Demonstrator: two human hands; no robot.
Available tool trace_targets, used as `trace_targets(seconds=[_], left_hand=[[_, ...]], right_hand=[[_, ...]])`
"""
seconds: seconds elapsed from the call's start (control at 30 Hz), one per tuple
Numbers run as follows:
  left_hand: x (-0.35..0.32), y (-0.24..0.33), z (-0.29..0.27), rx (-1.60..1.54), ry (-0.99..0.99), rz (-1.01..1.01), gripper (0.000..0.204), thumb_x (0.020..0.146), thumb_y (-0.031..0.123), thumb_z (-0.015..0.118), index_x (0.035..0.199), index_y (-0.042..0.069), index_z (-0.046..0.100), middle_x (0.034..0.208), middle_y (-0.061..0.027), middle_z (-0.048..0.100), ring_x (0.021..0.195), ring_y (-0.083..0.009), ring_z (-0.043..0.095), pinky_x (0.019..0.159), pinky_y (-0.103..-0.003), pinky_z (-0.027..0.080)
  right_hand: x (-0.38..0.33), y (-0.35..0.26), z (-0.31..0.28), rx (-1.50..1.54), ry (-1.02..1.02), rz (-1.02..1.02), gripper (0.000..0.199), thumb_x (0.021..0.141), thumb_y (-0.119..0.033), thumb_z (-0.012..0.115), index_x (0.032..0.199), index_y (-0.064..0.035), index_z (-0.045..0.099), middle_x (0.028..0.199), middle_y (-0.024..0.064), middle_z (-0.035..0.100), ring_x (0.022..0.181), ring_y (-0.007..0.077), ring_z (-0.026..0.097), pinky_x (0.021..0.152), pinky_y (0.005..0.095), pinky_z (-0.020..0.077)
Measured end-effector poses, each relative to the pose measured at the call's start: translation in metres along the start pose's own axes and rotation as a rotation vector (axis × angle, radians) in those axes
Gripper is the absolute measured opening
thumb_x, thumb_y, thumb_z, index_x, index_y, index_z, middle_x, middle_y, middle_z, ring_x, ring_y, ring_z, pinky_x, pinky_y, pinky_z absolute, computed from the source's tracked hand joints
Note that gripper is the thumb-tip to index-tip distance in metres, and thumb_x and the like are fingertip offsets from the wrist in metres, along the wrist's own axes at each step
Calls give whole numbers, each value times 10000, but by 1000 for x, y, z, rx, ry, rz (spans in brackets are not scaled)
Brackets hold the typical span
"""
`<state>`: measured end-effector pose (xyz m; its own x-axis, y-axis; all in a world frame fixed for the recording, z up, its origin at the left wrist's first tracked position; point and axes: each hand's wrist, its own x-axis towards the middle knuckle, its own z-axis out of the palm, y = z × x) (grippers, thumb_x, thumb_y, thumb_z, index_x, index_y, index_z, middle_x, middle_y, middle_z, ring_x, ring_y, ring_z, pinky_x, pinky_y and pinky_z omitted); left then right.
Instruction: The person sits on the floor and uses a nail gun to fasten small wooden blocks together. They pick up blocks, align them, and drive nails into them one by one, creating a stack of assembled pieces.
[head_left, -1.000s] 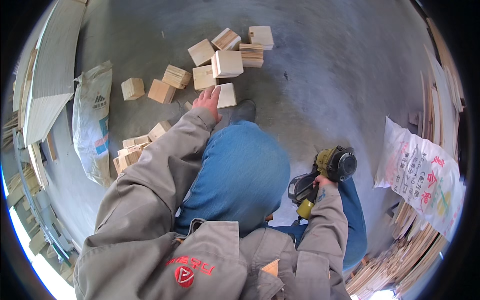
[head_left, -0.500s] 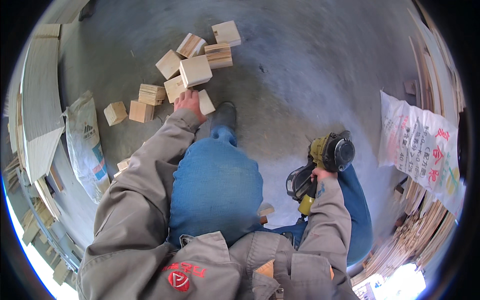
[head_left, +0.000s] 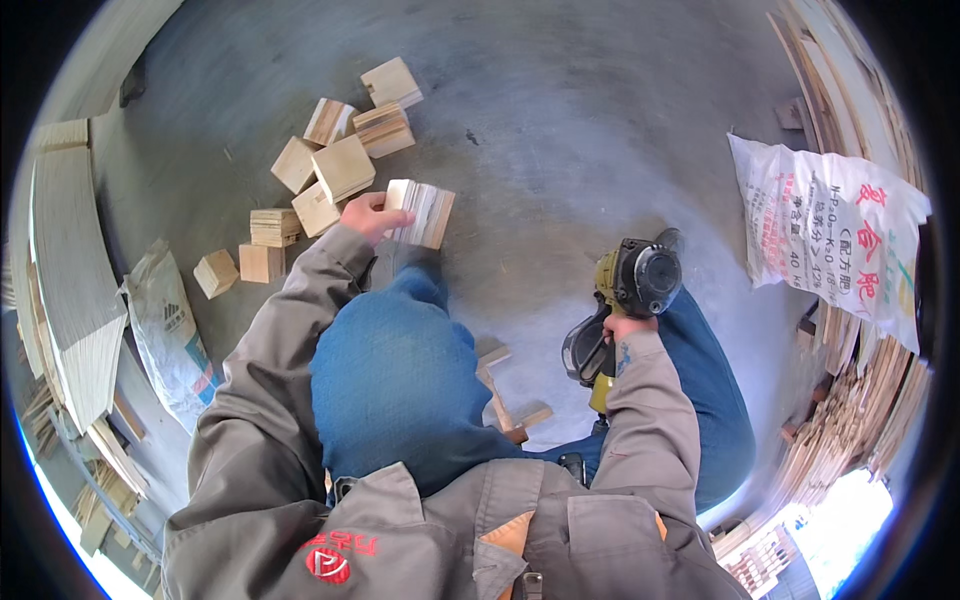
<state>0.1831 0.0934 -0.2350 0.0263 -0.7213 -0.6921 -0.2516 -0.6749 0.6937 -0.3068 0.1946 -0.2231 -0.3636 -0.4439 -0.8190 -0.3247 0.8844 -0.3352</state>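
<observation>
My left hand (head_left: 366, 217) is closed on a pale wood block (head_left: 428, 214), thumb on its near side. The block is tipped so that its layered side shows, just beyond my bent left knee. My right hand (head_left: 630, 327) grips the handle of a yellow-green and black nail gun (head_left: 650, 278) beside my right leg. Its round black cap faces up, and a dark rounded magazine sits on its left. Several more wood blocks (head_left: 343, 166) lie in a loose cluster past my left hand. Three others, including a square block (head_left: 262, 263), are farther left.
Wood strips (head_left: 500, 400) lie on the concrete floor (head_left: 560, 120) between my legs. A white printed sack (head_left: 810, 235) rests against stacked boards (head_left: 860, 410) on the right. Another sack (head_left: 170, 330) and tall leaning sheets (head_left: 75, 250) are on the left.
My left hand has picked a wood block off the floor and tilted it, layered side up. The nail gun stays in my right hand. The view has shifted, uncovering strips between my legs.
</observation>
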Motion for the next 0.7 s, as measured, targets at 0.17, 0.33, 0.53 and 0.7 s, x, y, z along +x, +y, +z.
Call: trace_targets(seconds=[0.17,0.33,0.53,0.7], left_hand=[[51,16,61,537,211,293,781,652,387,839,1282,-5,595,1174,-166,666,1036,-289,651,923,-360,516],[46,62,110,794,181,306,863,626,320,849,1344,-4,496,1289,-207,516,1224,-357,530,1041,-419,466],[62,57,125,773,102,375,935,667,370,866,1428,25,445,1407,-215,480,1345,-376,449,1101,-432,426],[71,37,99,589,249,298,916,713,368,856,1450,-4,459,1432,-232,502,1353,-357,480,1108,-411,425]], right_hand=[[-8,-10,2,-40,18,9,38,712,-11,677,715,18,653,652,109,681,527,196,652,514,343,529],[-1,-9,1,-186,-2,15,22,685,-16,668,680,5,660,639,105,681,531,194,656,526,330,529],[-6,-15,1,-174,34,16,74,676,-54,690,643,-2,649,631,100,678,538,191,657,534,329,529],[-10,-16,2,-85,39,0,77,687,-59,691,647,-3,656,629,98,680,534,189,656,528,333,524]])
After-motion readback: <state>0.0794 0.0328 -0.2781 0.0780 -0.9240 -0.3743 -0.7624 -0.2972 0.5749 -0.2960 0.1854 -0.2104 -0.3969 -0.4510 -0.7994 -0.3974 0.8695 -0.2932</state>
